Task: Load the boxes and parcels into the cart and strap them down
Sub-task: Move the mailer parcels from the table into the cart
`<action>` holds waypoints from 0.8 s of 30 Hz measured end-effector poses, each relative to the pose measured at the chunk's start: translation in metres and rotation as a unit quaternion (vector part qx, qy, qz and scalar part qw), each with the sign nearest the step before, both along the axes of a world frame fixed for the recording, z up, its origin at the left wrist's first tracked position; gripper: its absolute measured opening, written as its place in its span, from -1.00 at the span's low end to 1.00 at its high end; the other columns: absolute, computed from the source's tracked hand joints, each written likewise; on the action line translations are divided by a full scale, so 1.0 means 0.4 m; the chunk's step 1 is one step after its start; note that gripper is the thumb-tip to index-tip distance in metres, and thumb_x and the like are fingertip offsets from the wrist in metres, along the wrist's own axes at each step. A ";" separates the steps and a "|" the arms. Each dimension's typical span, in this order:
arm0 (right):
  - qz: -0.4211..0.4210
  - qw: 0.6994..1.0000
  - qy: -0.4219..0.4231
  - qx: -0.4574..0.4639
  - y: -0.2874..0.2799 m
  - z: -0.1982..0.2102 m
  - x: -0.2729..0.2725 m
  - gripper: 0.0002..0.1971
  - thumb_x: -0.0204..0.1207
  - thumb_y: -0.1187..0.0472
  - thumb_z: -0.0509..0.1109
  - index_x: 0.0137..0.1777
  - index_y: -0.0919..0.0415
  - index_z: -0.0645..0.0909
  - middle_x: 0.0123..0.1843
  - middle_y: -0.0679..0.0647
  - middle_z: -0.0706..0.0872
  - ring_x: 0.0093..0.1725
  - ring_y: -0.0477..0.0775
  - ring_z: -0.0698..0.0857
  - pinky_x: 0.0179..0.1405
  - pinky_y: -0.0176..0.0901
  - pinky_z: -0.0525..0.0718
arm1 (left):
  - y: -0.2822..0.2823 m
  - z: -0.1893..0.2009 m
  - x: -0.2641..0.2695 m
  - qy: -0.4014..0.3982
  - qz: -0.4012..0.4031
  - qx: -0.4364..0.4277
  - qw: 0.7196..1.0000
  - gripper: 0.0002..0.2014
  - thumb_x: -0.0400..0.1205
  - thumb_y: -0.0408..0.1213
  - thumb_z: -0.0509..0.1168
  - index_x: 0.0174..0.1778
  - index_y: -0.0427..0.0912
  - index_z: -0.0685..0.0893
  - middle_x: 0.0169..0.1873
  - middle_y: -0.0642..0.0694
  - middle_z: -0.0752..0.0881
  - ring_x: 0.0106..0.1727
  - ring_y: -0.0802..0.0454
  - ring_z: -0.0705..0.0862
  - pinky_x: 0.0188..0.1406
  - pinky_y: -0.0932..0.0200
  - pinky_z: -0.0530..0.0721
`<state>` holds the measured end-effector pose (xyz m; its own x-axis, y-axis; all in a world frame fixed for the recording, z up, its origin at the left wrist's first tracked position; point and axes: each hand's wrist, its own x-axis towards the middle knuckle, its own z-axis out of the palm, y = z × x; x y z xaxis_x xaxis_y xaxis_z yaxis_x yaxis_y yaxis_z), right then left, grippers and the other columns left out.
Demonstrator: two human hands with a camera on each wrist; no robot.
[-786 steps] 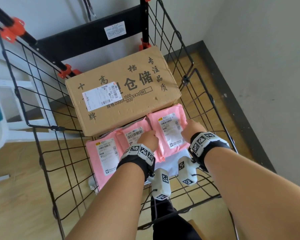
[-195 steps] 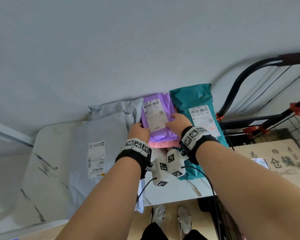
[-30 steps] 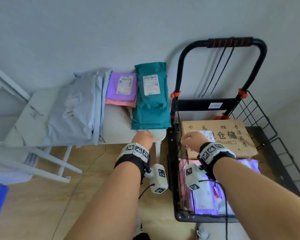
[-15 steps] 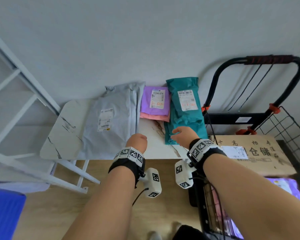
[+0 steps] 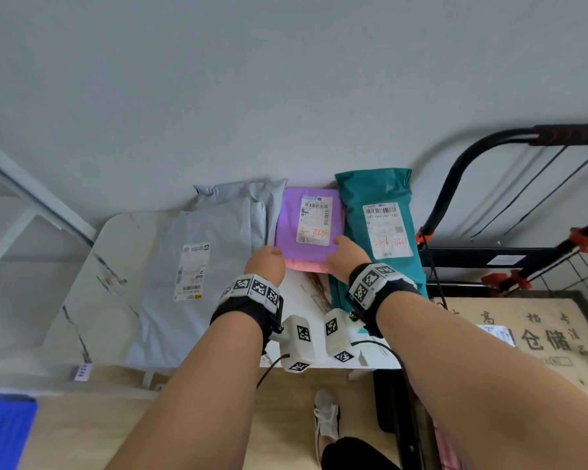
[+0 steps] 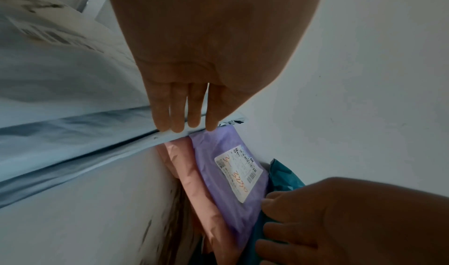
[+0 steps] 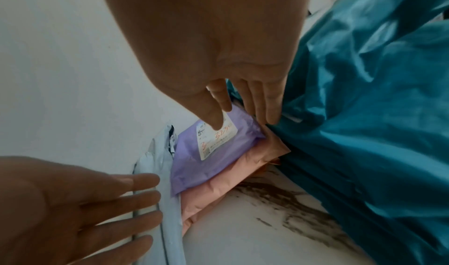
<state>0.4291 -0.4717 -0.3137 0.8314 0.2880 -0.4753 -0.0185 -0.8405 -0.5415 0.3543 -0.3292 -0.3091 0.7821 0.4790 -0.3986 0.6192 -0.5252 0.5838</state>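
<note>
A purple parcel (image 5: 287, 228) lies on a pink parcel (image 5: 306, 266) on the white table (image 5: 95, 283), between a grey parcel (image 5: 224, 245) and a teal parcel (image 5: 381, 188). My left hand (image 5: 267, 262) reaches the purple parcel's left edge; in the left wrist view its straight fingers (image 6: 184, 123) touch the grey parcel's (image 6: 60, 77) edge by the purple corner (image 6: 218, 165). My right hand (image 5: 345, 252) is at the right edge. In the right wrist view its thumb hovers over the purple label (image 7: 218, 140) and its fingers (image 7: 269, 113) slide down beside the teal parcel (image 7: 364, 115). Neither hand holds anything.
The black wire cart (image 5: 455, 259) stands right of the table with its handle (image 5: 489, 140) against the wall. A cardboard box (image 5: 540, 334) sits inside it. A white frame (image 5: 31, 198) is at the left, wooden floor and my shoe (image 5: 325, 415) below.
Both hands have moved forward over the table, from its front edge to either side of the purple parcel. My view has turned left, away from the cart.
</note>
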 end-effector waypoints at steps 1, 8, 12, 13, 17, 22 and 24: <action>0.000 1.000 -0.001 -0.012 0.012 -0.006 0.015 -0.53 0.61 0.34 0.20 0.52 0.28 0.33 0.43 0.26 0.52 0.38 0.26 0.55 0.34 0.00 0.52 | 0.007 -0.004 0.019 0.010 0.002 -0.002 1.000 -0.61 0.68 -0.49 0.07 0.42 -0.34 0.57 0.46 -0.27 0.52 0.46 -0.18 0.49 0.41 0.11 0.38; -0.017 0.999 -0.010 -0.032 0.055 -0.056 0.082 -0.51 0.58 0.22 0.30 0.49 0.28 0.33 0.34 0.30 0.59 0.22 0.26 0.63 -0.14 -0.16 0.52 | 0.032 -0.041 0.094 0.036 0.056 -0.011 0.998 -0.71 0.61 -0.48 0.11 0.19 -0.40 0.62 0.16 -0.36 0.67 0.18 -0.29 0.63 -0.07 0.11 0.46; -0.099 0.993 0.054 0.044 0.070 -0.026 0.087 -0.86 0.65 0.18 0.23 0.07 0.26 0.49 0.31 0.18 0.62 0.07 0.08 0.59 0.08 -0.21 0.50 | 0.037 -0.049 0.105 0.025 0.060 -0.014 0.998 -0.74 0.59 -0.47 0.15 0.12 -0.40 0.67 0.07 -0.36 0.71 0.07 -0.31 0.66 -0.14 0.14 0.45; 0.006 0.999 -0.004 -0.047 0.072 -0.034 0.078 -0.87 0.67 0.17 0.20 -0.05 0.20 0.50 0.27 0.12 0.65 0.17 0.12 0.60 0.25 -0.11 0.48 | 0.040 -0.052 0.106 0.016 0.058 -0.016 0.998 -0.73 0.59 -0.46 0.15 0.11 -0.37 0.69 0.05 -0.34 0.73 -0.02 -0.27 0.65 -0.15 0.14 0.46; -0.072 0.995 0.016 0.073 0.089 -0.028 0.086 -0.73 0.64 0.17 0.23 0.27 0.22 0.59 0.23 0.09 0.69 0.07 0.11 0.62 -0.03 -0.26 0.58 | 0.053 -0.056 0.097 0.005 0.041 -0.007 0.999 -0.73 0.64 -0.38 0.15 0.11 -0.31 0.73 -0.03 -0.27 0.73 -0.17 -0.11 0.55 -0.18 0.16 0.45; -0.064 0.996 0.007 0.059 0.083 -0.002 0.089 -0.88 0.55 0.39 0.24 -0.13 0.23 0.58 -0.15 0.12 0.66 -0.22 0.09 0.57 -0.36 -0.25 0.49 | 0.064 -0.044 0.067 0.009 0.043 -0.032 0.999 -0.78 0.58 -0.44 0.18 -0.06 -0.31 0.76 -0.22 -0.22 0.69 -0.22 -0.14 0.60 -0.24 0.13 0.51; -0.060 0.996 -0.010 0.066 0.071 0.024 0.070 -0.75 0.52 0.44 0.20 -0.35 0.17 0.49 -0.35 0.04 0.56 -0.30 0.10 0.53 -0.47 -0.26 0.42 | 0.066 -0.044 0.052 0.007 0.039 -0.066 0.997 -0.82 0.53 -0.50 0.22 -0.23 -0.30 0.75 -0.29 -0.26 0.70 -0.23 -0.18 0.65 -0.24 0.03 0.62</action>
<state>0.4572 -0.4434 -0.3041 0.8724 0.2448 -0.4232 -0.1033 -0.7538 -0.6489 0.3750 -0.3029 -0.3266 0.7383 0.4816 -0.4721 0.6637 -0.3943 0.6357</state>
